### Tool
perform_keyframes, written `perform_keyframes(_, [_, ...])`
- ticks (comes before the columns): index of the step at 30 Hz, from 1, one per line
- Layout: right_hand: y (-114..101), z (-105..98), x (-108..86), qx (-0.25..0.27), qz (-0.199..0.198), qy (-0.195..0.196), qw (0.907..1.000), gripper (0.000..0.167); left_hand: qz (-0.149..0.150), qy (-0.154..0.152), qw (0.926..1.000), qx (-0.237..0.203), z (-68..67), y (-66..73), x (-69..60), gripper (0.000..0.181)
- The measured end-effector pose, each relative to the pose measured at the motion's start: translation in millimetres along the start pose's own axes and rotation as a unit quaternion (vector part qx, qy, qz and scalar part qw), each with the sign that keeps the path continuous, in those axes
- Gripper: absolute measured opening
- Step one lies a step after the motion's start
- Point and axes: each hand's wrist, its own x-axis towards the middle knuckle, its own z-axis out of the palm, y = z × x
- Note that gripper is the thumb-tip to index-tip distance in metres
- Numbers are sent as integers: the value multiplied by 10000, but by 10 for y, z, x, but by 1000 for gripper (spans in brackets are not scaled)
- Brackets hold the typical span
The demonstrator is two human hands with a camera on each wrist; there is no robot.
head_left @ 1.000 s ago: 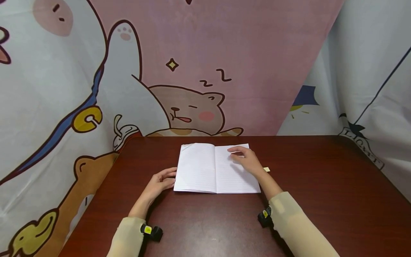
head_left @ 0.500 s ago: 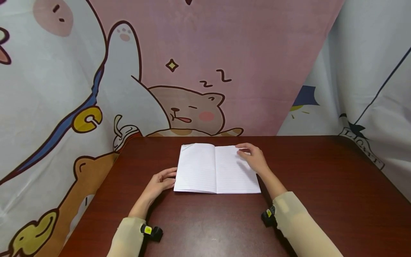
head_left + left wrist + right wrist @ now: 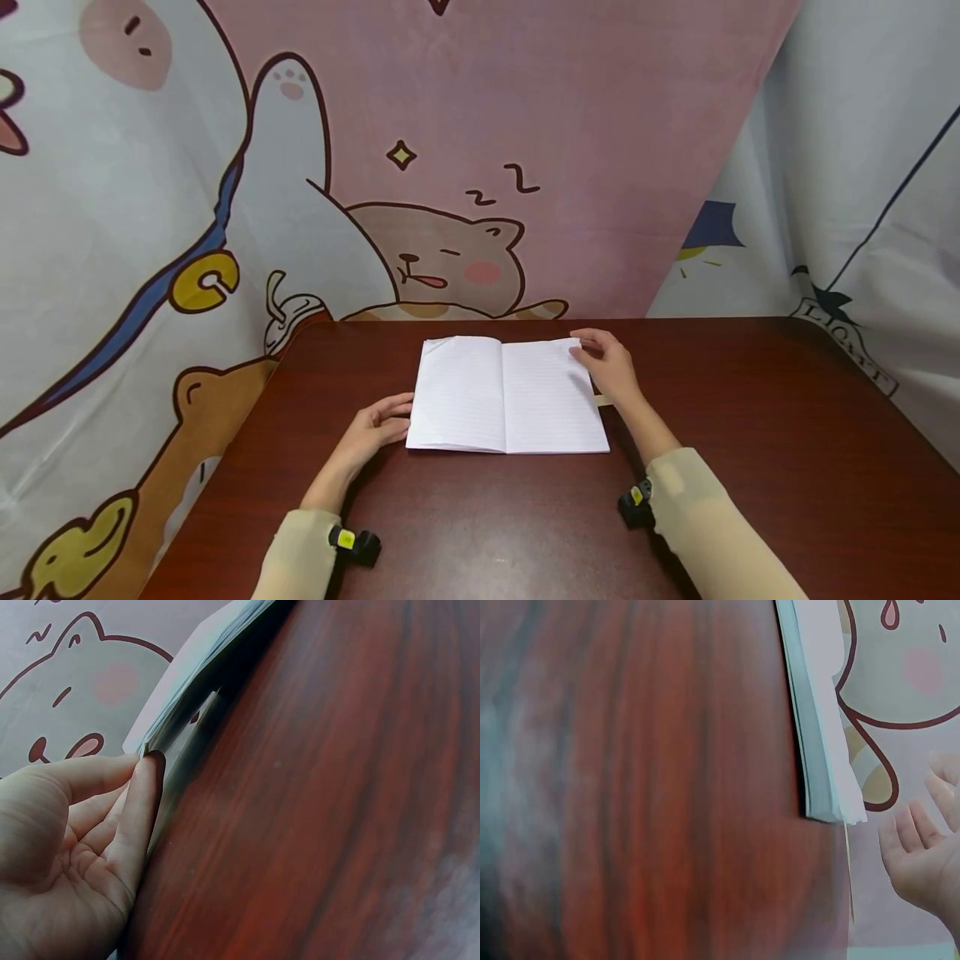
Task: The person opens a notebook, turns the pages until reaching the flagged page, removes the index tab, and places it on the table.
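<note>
An open notebook (image 3: 465, 396) with lined, unwritten white pages lies on the dark reddish-brown table. At its left edge, my left hand (image 3: 372, 425) pinches the pages and cover; in the left wrist view the thumb is above and a finger underneath. Over the far right corner hovers my right hand (image 3: 611, 367), thumb and fingers loosely bent and apart. The right wrist view has this hand (image 3: 926, 859) beyond the notebook's thick edge (image 3: 821, 750), with nothing visible in it. Whether its fingertips touch the page corner, I cannot tell.
A small pale yellowish strip (image 3: 603, 401) sticks out past the notebook's right edge, partly behind the right wrist. Behind the table (image 3: 765, 400) hangs a cartoon-printed cloth (image 3: 600, 167). Both sleeves carry small black wrist cameras.
My right hand has moved rightward, from above the right page to its far right corner. The left hand and notebook have stayed in place.
</note>
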Motion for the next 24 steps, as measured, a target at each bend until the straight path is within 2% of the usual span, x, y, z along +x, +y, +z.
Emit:
perform_keyframes(6, [75,-75,10,72,340,-158,9993,48,-5,-3,10000,-5,9,10,3,51])
perform_keyframes(10, [144,-116,23,-138,722,-500,9960,64,-15,9,10000,-9,12,18,5,51])
perform_keyframes(14, [197,-134,34,-469,1016,-976,9889,75,-15,11,10000,-25,11,26,4,50])
perform_keyframes(19, [238,-129,48,-918,889,-1415,9817,75,-29,73,10000,-10,4,24,3,50])
perform_keyframes(24, [246,-133,38,-1108,790,-1520,9790,69,53,19,10000,32,3,14,-1,51])
